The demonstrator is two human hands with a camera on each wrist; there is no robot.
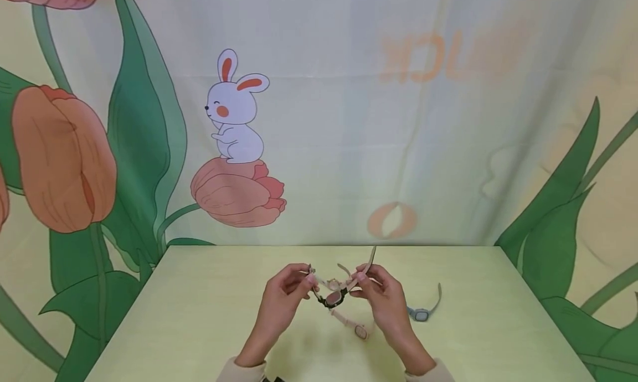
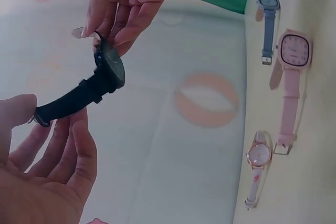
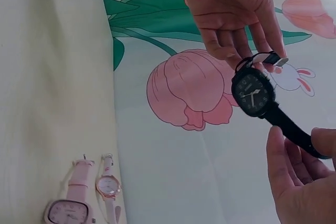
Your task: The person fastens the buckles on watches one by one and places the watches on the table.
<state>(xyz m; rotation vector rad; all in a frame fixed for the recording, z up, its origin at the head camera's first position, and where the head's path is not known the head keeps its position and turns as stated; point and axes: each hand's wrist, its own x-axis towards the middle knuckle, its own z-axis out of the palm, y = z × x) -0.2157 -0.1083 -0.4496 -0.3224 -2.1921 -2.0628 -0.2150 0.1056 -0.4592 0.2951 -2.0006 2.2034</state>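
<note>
From the head view, my left hand point(image 1: 281, 303) and right hand point(image 1: 387, 298) hold a black wristwatch with a rounded case point(image 1: 333, 299) above the pale green worktop point(image 1: 209, 304), fingers clamped on opposite strap ends. Below lie a pink square-faced watch point(image 1: 361, 331) and a small round watch with a pale strap point(image 1: 333, 284); a blue-grey square watch point(image 1: 421, 315) lies beyond my right hand. Bare worktop spreads to either side; the far edge meets the printed curtain point(image 1: 319, 122).

From the left wrist view, my left thumb and fingers pinch the buckle end. The strap is unfastened, so I judge the opening done and setting the watch down left; the other three rest on the worktop.

From the right wrist view, my right fingers grip the other strap end, dial facing this camera. The curtain is behind; I'd watch the worktop's far edge, with the small round watch near it.
</note>
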